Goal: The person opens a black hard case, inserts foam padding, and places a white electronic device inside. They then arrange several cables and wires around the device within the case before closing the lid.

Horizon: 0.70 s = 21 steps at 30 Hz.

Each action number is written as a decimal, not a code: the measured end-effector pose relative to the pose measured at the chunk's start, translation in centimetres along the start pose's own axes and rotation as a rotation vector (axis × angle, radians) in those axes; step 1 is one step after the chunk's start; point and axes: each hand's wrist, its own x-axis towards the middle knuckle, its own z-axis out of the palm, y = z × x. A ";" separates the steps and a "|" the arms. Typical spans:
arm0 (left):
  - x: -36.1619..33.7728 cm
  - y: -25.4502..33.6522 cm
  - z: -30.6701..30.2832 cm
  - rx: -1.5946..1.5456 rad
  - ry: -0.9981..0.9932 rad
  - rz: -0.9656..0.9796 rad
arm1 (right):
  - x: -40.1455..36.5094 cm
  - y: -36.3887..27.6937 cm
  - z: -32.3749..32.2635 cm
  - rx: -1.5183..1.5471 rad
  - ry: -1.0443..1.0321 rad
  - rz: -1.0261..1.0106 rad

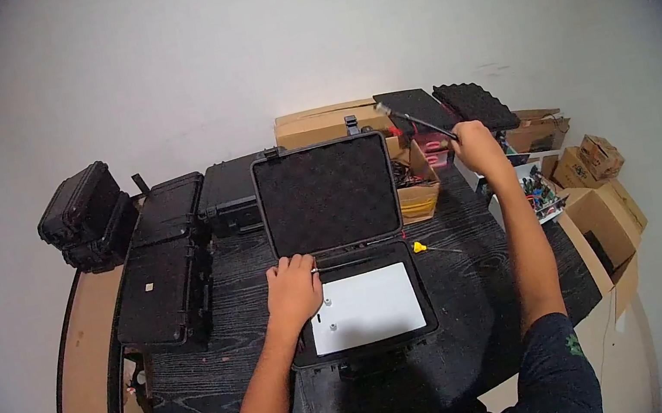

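Observation:
A black hard case [428,304] lies opened in front of me, its foam-lined lid [327,194] standing up at the back. In its base sits a white panel [370,309] with small round fittings near its left side. My left hand [295,289] is closed at the case's rear left corner, by the hinge, and a thin metal rod [345,265] sticks out from it to the right. Raised to the right above the table, my right hand [477,149] grips a hammer [426,122] by its handle, the head pointing up and left. A screwdriver with a yellow handle [419,247] lies right of the case.
More black cases [161,292] stand at the left and behind. Cardboard boxes [418,201], black foam sheets [476,105] and a white tray of electronic parts [535,194] crowd the back right. An open carton [606,226] stands beyond the right edge of the dark table [487,303].

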 end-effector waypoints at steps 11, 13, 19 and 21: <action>0.0 0.0 0.0 0.016 0.013 0.008 | -0.1 3.5 2.1 0.009 0.124 -0.051; -0.1 0.2 -0.1 0.019 0.004 0.009 | -0.6 3.4 1.9 -0.092 -0.046 -0.013; -0.1 0.1 -0.1 -0.008 0.013 0.010 | -1.7 0.9 0.9 0.163 0.242 -0.265; 0.0 0.2 -0.3 -0.020 -0.017 -0.007 | -2.8 1.8 1.7 0.193 0.195 -0.211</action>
